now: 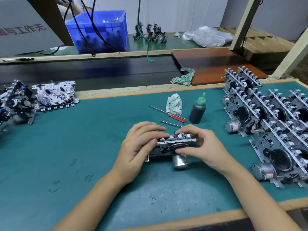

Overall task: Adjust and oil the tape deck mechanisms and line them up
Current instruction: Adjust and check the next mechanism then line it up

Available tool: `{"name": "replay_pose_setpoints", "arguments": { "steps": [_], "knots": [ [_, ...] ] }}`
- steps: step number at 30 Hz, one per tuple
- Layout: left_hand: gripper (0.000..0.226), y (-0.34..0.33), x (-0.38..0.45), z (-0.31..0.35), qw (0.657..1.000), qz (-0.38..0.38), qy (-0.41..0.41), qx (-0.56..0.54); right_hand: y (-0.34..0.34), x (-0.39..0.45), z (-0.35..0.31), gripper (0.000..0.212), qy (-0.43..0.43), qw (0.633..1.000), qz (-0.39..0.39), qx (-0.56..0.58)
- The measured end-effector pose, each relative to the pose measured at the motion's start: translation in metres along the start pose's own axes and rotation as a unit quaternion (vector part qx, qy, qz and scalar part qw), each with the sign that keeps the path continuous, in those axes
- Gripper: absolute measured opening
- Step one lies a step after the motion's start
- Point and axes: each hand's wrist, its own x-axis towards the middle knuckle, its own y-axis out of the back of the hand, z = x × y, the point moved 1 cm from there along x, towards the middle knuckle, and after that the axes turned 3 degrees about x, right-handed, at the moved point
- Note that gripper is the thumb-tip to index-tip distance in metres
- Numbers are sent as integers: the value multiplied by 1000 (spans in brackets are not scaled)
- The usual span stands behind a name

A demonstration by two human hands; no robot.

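Head view: tape deck mechanism [168, 147] gripped between both hands' fingers [150, 129].

Metal tape deck mechanism [168, 147] on edge on the green mat [83, 130] — motor toward the camera.

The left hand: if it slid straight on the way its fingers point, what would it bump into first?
The left hand points right and slightly away, across the tape deck mechanism it grips. Going on, it would probably meet the right hand's fingertips first, though depth is hard to judge.
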Motion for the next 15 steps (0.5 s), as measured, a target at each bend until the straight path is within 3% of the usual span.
{"name": "replay_pose_setpoints", "arguments": {
  "steps": [5,12,15],
  "knots": [
    [28,1,-1,-1,1000,5,9,2,-5,-1,2,27,21,999,-17,-23],
    [27,0,2,0,1000,-3,14,2,3,-6,2,43,20,997,-22,-73],
    [28,0,2,0,1000,-2,18,-3,9,-7,1,26,55,993,40,-96]
  ]
}}
